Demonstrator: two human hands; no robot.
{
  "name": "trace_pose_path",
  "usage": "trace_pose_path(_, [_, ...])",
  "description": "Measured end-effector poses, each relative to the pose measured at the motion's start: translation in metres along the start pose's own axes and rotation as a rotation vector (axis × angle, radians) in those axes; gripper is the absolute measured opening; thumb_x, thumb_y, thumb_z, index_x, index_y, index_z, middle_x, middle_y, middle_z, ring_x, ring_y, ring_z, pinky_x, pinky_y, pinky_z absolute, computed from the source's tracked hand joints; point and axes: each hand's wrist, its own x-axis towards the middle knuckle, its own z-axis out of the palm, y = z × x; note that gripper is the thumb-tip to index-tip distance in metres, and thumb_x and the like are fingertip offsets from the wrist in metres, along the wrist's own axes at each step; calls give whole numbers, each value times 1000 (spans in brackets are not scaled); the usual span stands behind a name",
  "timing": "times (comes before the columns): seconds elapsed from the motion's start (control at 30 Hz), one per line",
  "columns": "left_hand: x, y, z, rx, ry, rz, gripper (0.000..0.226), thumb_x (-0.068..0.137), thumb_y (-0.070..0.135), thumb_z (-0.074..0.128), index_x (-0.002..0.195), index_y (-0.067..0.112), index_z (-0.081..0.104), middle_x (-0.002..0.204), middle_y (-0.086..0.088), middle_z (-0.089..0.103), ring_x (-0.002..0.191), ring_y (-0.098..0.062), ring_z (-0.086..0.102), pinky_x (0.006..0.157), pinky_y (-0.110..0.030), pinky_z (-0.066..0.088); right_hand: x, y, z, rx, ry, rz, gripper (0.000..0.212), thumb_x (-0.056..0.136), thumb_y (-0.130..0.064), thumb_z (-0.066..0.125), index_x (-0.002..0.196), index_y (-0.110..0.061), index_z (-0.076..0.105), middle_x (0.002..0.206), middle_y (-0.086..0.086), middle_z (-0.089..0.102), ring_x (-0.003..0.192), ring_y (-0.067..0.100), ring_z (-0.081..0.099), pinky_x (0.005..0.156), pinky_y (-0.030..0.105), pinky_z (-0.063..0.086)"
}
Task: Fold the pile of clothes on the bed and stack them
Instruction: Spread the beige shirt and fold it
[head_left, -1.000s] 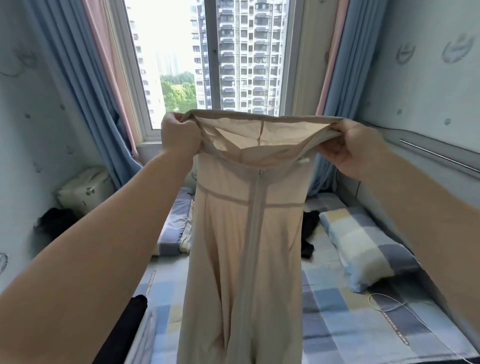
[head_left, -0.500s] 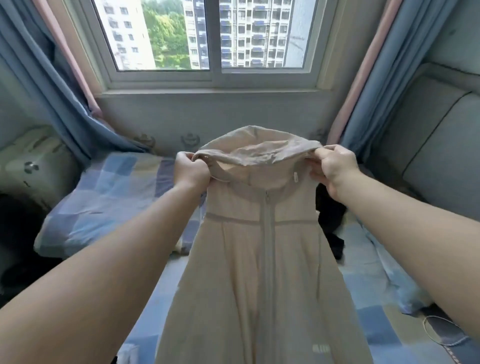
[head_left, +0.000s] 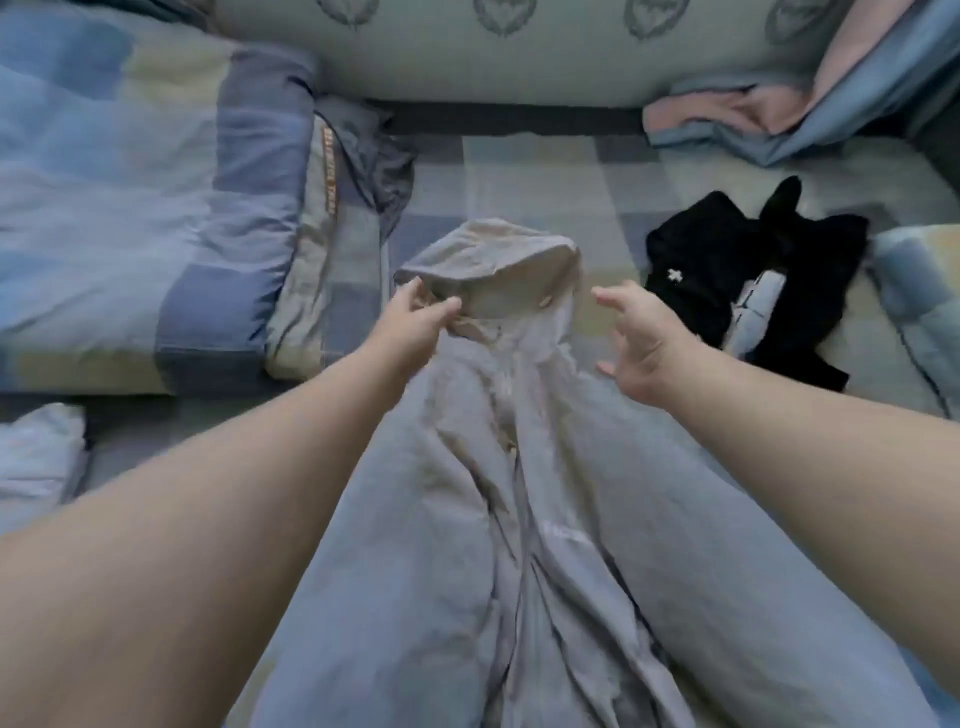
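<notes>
Bed (head_left: 545, 171), checked blue-and-yellow sheet, takes up most of the view. The folding surface is the bare strip down its middle.

Beige dress (head_left: 467, 519) lies lengthwise on that strip. The skirt is towards the person, the bodice points at the padded wall panel (head_left: 493, 52), and the zip (head_left: 511, 441) faces up. It is likely laid flat with the seam centred so the sides can fold in evenly. The skirt is creased and bunched along the zip, not yet smoothed, and no fold has been made.

Folded quilt (head_left: 130, 182) is pushed to the left edge, probably to keep the middle free. Blue-and-pink curtain (head_left: 779, 119) trails onto the far right corner. A pillow (head_left: 924, 291) shows at the right edge.

Black garment (head_left: 753, 280) is crumpled on the sheet to the right of the bodice, apart from it, with something pale showing under it. I read this as the unfolded remainder of the pile. Pale folded cloth (head_left: 36, 457) at lower left may be the start of the stack; too blurred to be sure.

Left hand (head_left: 421, 317): thumb and fingers pinch the top hem at the bodice's left corner, apparently pinning that corner in position.

Right hand (head_left: 639, 343): fingers spread and loose, grasping nothing. It sits just beside the bodice's right edge, and I cannot tell if the palm touches cloth. It looks poised to flatten or tug that side.
</notes>
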Motion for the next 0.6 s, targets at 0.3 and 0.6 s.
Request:
trace_pose_path(0.3, [-112, -166, 37, 395, -233, -101, 60, 97, 28, 63, 152, 26, 39, 154, 1, 43, 132, -12, 48, 104, -22, 35, -86, 146, -114, -256, 49, 87, 54, 99, -16, 57, 151, -25, 41, 146, -8, 49, 129, 9, 46, 105, 36, 36])
trace_pose_path(0.6, [-276, -259, 85, 676, -420, -191, 44, 95, 27, 65, 138, 20, 54, 139, -2, 55, 127, -17, 53, 103, -28, 40, -212, 269, -205, -580, -59, 114, 41, 92, -3, 67, 131, -14, 56, 126, 7, 64, 120, 15, 58, 106, 33, 44])
